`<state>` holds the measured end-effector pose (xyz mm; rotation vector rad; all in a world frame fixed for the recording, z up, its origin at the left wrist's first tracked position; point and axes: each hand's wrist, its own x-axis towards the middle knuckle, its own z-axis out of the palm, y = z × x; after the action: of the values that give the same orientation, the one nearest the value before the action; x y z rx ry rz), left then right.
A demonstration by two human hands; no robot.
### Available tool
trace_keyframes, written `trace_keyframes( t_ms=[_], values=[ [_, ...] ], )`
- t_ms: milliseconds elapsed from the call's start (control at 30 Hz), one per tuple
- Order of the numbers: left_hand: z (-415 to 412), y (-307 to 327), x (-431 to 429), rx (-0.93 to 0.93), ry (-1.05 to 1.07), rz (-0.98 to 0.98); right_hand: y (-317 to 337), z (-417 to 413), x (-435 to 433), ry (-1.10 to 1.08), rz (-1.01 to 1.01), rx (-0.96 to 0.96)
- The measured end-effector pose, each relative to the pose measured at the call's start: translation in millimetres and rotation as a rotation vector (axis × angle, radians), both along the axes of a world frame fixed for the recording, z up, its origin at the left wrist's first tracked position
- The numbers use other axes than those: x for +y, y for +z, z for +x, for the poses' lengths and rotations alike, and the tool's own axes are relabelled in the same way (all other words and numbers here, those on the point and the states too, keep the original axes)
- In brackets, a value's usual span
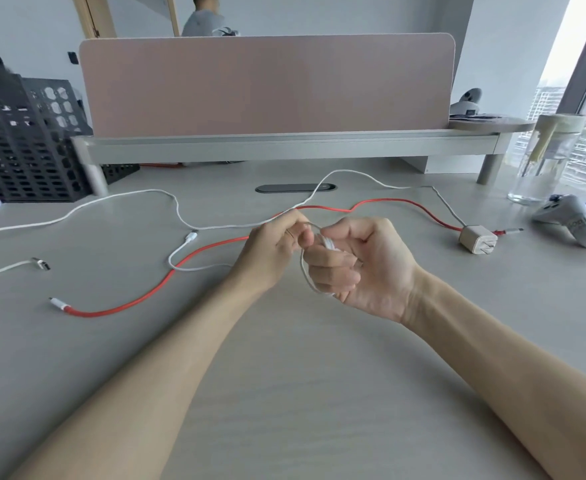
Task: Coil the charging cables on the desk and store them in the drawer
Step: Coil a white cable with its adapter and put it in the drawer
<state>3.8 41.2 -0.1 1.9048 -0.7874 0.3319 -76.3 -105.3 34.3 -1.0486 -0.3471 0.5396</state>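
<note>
Head view: at frame centre, a white cable (354,172) is pinched by the left hand (274,247), while small loops of it are held in the curled right hand (361,268); the loop count is hidden by the fingers. From there the cable runs right to a charger (477,240). A red cable (167,278) lies loose across the table (284,375), passing behind the hands. Two more white cables at left are cut off by the frame edge. No drawer can be made out.

Black crate (18,140) far left; game controller (570,220) beside glass bottle (544,161) (right edge).
</note>
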Motion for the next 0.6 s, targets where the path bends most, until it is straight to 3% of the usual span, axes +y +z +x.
trace_keyframes(
  t_ms=[200, 333, 467, 600],
  values=[
    [4, -4, 9, -0.041, 0.171, 0.17, 2, -5, 6, -0.045, -0.102, 0.075],
    [-7, -5, 2, -0.13, 0.218, 0.547, 13, -7, -2, -0.254, 0.05, 0.036],
    [-33, 1, -10, -0.176, 0.091, 0.583, 8, 6, -9, -0.404, 0.255, -0.006],
    [-44, 10, -9, -0.397, 0.079, 0.634, -2, 18, -18, -0.563, 0.042, -0.143]
  ],
)
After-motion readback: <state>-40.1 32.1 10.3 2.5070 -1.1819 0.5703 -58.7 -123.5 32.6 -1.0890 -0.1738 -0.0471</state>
